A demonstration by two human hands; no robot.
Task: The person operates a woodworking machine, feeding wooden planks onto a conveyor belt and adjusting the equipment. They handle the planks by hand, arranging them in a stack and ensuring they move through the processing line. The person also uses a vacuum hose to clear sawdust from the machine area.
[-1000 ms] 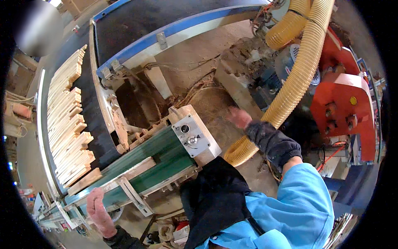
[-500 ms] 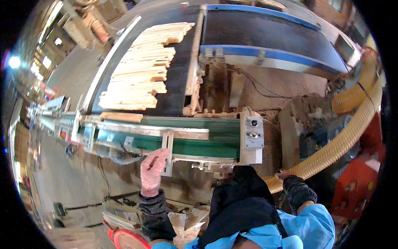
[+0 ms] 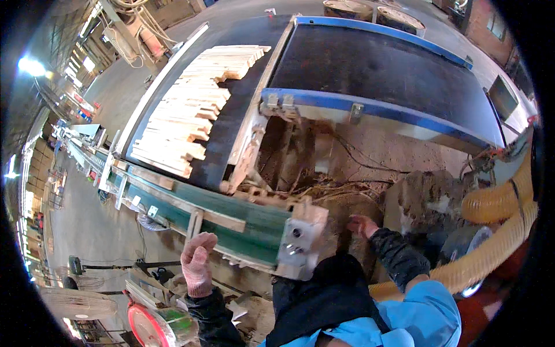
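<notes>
Bracket [image 3: 195, 222] partly hidden behind gloved left hand [image 3: 198, 264]

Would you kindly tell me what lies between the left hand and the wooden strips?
The head view shows the green conveyor belt, with a wooden bar running along it, between the left hand and the wooden strips.

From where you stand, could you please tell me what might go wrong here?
The left hand is close to the metal bracket by the green belt, so it might get pinched if that belt runs. The wooden strips lie with staggered ends on the black belt, so some could snag. The cream hose appears close to the right sleeve and might catch it.
</notes>
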